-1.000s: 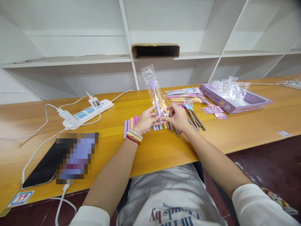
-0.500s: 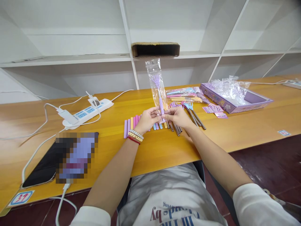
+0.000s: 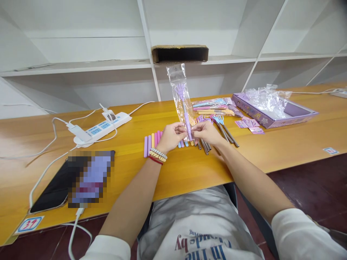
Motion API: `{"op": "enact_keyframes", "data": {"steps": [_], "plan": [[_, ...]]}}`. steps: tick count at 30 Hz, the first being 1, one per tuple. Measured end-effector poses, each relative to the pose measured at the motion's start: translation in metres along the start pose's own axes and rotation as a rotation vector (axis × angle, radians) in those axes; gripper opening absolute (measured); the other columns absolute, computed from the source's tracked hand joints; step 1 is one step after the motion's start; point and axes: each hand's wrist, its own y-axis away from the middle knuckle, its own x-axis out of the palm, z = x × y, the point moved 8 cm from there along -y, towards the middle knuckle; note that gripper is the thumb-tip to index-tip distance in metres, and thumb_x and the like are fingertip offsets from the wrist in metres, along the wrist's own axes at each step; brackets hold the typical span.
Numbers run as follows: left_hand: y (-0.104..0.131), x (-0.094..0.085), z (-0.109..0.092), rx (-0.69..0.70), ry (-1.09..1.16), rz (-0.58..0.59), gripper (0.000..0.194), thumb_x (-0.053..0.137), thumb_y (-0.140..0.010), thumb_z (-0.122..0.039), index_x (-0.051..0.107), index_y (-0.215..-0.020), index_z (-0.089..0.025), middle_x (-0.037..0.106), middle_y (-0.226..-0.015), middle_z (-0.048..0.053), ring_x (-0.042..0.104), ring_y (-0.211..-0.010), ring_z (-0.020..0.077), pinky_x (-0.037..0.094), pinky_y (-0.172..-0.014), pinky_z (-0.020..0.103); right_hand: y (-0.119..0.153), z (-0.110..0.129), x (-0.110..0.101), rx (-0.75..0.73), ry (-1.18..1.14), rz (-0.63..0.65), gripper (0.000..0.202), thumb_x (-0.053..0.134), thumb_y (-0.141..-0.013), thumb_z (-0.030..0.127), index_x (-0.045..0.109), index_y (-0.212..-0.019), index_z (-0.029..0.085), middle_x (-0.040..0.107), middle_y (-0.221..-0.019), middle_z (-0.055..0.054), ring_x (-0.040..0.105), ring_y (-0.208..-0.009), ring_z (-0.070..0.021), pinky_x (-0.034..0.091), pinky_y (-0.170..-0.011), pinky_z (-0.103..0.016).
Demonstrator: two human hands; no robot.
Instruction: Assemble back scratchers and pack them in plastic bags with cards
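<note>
A purple back scratcher (image 3: 187,122) with a hand-shaped head stands nearly upright inside a clear plastic bag (image 3: 176,75). My left hand (image 3: 172,138) pinches the bag's lower left edge, beside the scratcher's handle. On the other side, my right hand (image 3: 208,133) pinches the bag's lower right edge near the handle's end. Below and behind the hands lie several coloured handle tubes (image 3: 149,144), partly covered by my left hand. Several loose scratcher rods with claw heads (image 3: 219,120) lie behind my right hand. Bagged scratchers (image 3: 214,105) are stacked farther back.
A purple box tray (image 3: 276,121) holding clear bags (image 3: 268,99) stands at the right, with small pink cards (image 3: 249,124) before it. To the left are a power strip (image 3: 104,126), cables and two phones (image 3: 51,187). White shelving (image 3: 100,66) with a cardboard box (image 3: 180,54) rises behind.
The view has shifted slightly. The scratcher's handle end sits a little farther right between my hands, and both hands still hold the bag.
</note>
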Motion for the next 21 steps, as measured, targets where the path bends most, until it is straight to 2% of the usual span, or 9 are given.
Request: {"op": "enact_keyframes", "data": {"steps": [4,12,17,21], "plan": [[0.002,0.001,-0.003,-0.019,-0.038,0.001,0.022,0.064,-0.068,-0.009,0.060,-0.090,-0.010,0.062,-0.073,0.002,0.060,-0.060,0.0094,0.048,-0.050,0.019,0.002,0.001,0.002,0.014,-0.006,0.029,0.012,0.067,-0.064,0.020,0.067,-0.072,0.011,0.067,-0.060,-0.003,0.060,-0.046,-0.0128,0.052,-0.043,-0.023],[0.003,0.004,0.004,-0.083,0.044,0.054,0.032,0.066,-0.068,-0.011,0.059,-0.100,-0.011,0.065,-0.076,0.004,0.061,-0.055,0.0109,0.045,-0.042,0.018,0.003,0.004,0.001,-0.003,0.014,0.112,0.017,0.070,-0.064,0.025,0.072,-0.073,0.011,0.069,-0.064,-0.004,0.060,-0.046,-0.0121,0.053,-0.044,-0.022],[0.002,0.002,0.005,-0.071,0.134,0.033,0.030,0.073,-0.060,-0.011,0.059,-0.087,-0.011,0.063,-0.071,0.002,0.060,-0.056,0.0106,0.048,-0.048,0.020,0.002,0.002,-0.002,0.005,0.018,0.106,0.014,0.068,-0.064,0.024,0.071,-0.068,0.011,0.069,-0.062,-0.003,0.060,-0.044,-0.0135,0.053,-0.043,-0.024],[0.001,0.004,0.008,-0.079,0.148,0.052,0.031,0.072,-0.062,-0.013,0.058,-0.091,-0.011,0.063,-0.074,0.002,0.060,-0.058,0.0100,0.049,-0.051,0.021,0.001,0.003,-0.001,-0.004,0.032,0.066,0.009,0.063,-0.063,0.018,0.068,-0.066,0.012,0.068,-0.059,-0.002,0.061,-0.043,-0.0136,0.052,-0.041,-0.023]]}}
